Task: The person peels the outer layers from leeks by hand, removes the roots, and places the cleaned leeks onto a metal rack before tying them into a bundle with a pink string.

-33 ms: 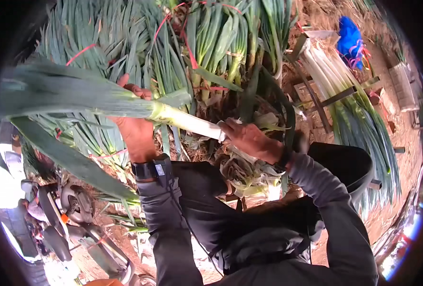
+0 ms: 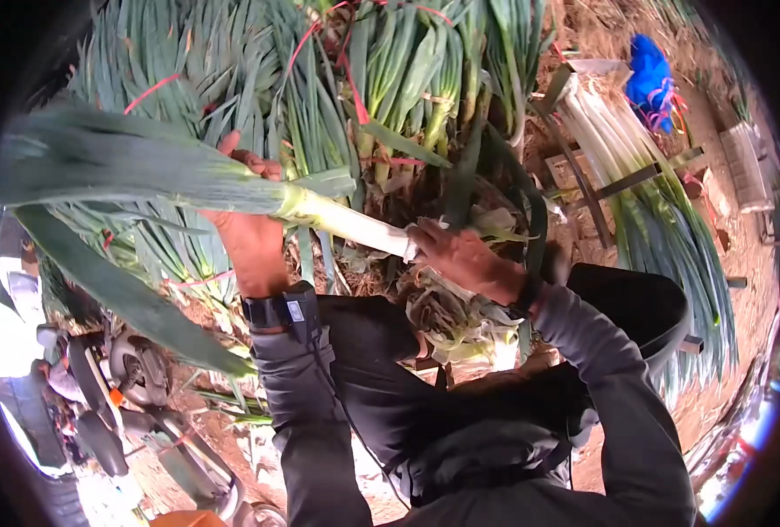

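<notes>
Leek (image 2: 205, 180), long and thick, is held up in front of a seated person, its broad green leaves stretching to the left and its white root end pointing right and slightly nearer the person. The left hand (image 2: 246, 241) is curled around it from beneath, close to where leaves meet pale stem, with fingertips showing over the far side. The right hand (image 2: 469, 262) is nearly closed, its bent fingers gripping the root end. A dark band (image 2: 296, 310) circles the left wrist.

One broad leaf (image 2: 126, 290) slants below the left hand; whether it joins the held stalk is hard to tell. Just below the right hand, a heap of pale, withered peelings (image 2: 465, 321) lies by the person's legs. Beyond the hands, green bundles (image 2: 179, 88) with red strips (image 2: 360, 112) cover the ground. To the right, white-stemmed stalks (image 2: 588, 123) lie together in a metal rack (image 2: 627, 181), white ends away from the person, near a crumpled blue thing (image 2: 647, 75). At lower left is a motorbike (image 2: 140, 369).
</notes>
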Demonstrator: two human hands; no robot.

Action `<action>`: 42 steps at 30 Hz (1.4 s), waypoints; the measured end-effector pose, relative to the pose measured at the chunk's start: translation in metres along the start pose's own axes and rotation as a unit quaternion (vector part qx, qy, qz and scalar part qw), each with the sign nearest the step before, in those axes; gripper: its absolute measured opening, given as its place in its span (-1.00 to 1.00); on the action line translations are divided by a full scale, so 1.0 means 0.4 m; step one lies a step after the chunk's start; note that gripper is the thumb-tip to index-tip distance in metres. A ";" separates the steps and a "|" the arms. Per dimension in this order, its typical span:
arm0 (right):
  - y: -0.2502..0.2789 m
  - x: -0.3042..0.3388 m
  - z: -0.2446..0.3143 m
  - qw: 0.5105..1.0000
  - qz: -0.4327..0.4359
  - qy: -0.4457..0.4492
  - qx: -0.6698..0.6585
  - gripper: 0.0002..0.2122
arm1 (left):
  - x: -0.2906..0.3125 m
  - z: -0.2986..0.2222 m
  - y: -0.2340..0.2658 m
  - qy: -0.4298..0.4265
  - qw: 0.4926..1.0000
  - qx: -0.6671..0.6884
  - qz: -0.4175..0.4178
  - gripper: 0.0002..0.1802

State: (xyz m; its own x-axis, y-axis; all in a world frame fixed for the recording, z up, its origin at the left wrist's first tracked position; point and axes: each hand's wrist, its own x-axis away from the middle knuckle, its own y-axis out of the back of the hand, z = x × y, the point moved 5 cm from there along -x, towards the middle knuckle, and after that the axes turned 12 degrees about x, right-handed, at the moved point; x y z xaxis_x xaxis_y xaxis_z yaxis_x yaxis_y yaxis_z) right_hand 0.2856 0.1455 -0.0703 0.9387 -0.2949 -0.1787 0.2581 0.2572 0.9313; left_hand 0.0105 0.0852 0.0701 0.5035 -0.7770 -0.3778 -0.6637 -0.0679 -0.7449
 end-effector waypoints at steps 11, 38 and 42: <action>-0.030 0.095 0.053 0.980 0.025 -0.020 0.194 -0.56 | 0.018 -0.009 -0.004 -0.019 0.997 -0.059 -0.048 0.07; 0.146 -0.164 0.130 0.968 -0.228 -0.092 -0.052 -0.66 | 0.035 0.009 -0.055 -0.122 0.960 -0.190 -0.165 -0.13; 0.109 -0.190 0.134 0.955 -0.215 -0.143 -0.144 -0.68 | 0.031 0.018 -0.061 -0.103 0.974 -0.131 -0.154 -0.16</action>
State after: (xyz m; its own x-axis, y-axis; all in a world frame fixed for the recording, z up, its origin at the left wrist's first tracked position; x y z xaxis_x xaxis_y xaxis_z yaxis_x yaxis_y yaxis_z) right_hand 0.2131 0.1298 0.0009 0.6404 -0.6600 -0.3928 0.6973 0.2852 0.6576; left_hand 0.0369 0.0817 0.0797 0.7829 -0.5552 -0.2807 -0.5686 -0.4556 -0.6849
